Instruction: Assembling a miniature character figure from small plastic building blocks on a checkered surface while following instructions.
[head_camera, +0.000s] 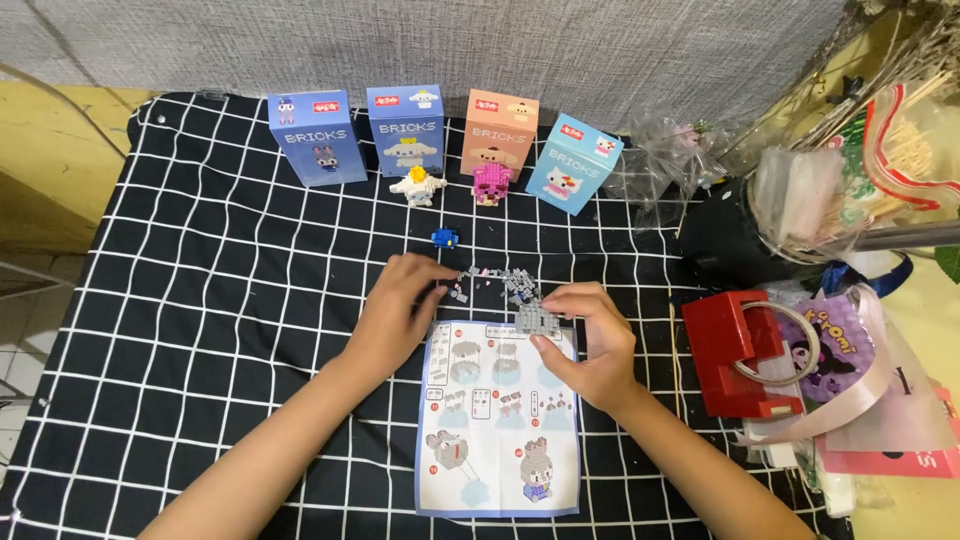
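Pinching a small grey brick-built figure (535, 318) between my right hand (590, 345) fingertips, above the top edge of the printed paper instruction sheet (500, 420). My left hand (400, 305) has fingers curled, tips on loose grey bricks (495, 283), mid black-and-white checked cloth (220, 300). Tiny blue brick piece (445, 237) and four coloured cardboard boxes (445, 135) toward the cloth's far edge.

The right hand (590, 345) covers part of the grey brick build (535, 318) and the top right corner of the instruction sheet (498, 420). The loose grey bricks (495, 282) are too small to tell apart. Both forearms run off the bottom edge.
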